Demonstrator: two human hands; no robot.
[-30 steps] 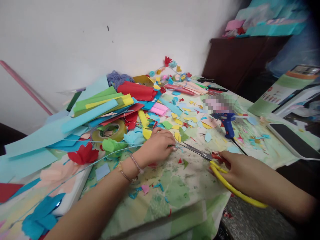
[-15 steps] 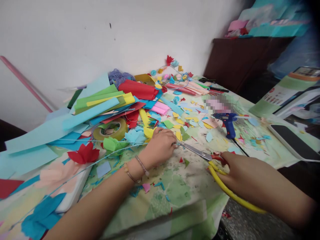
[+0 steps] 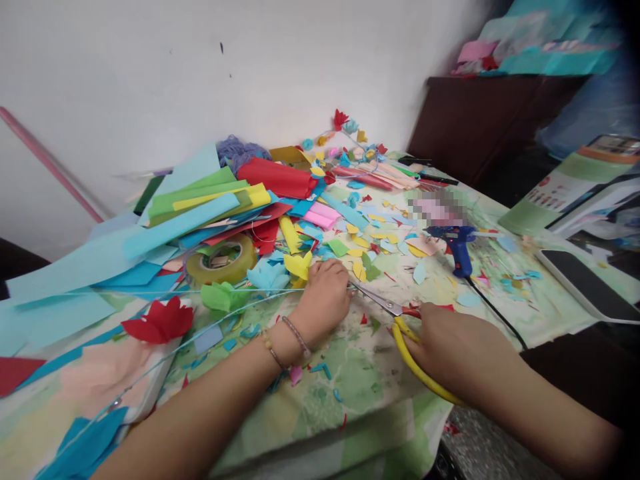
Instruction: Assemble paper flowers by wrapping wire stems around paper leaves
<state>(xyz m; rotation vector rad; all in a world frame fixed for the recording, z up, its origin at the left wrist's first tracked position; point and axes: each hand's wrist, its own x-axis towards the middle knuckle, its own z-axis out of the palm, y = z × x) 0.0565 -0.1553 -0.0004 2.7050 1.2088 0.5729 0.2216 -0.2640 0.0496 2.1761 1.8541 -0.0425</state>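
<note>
My left hand (image 3: pixel 324 298) rests curled on the table, fingers pinched round a thin pale-blue string (image 3: pixel 190 291) that runs off to the left. My right hand (image 3: pixel 453 350) grips the yellow-and-red handles of a pair of scissors (image 3: pixel 395 313). The scissor blades point left and meet the string right at my left fingertips. A red paper flower (image 3: pixel 159 321), a green one (image 3: pixel 223 296) and a pale-blue one (image 3: pixel 267 273) hang along the string to the left.
A heap of coloured paper strips (image 3: pixel 200 207) fills the back left, with a tape roll (image 3: pixel 222 259) beside it. A blue glue gun (image 3: pixel 457 243) lies right of centre, its black cord trailing forward. A phone (image 3: pixel 585 283) and boxes sit far right. Paper scraps litter the cloth.
My right hand and the scissors have slid left, closer to my left hand. The left hand stays almost where it was. The strung flowers shifted slightly.
</note>
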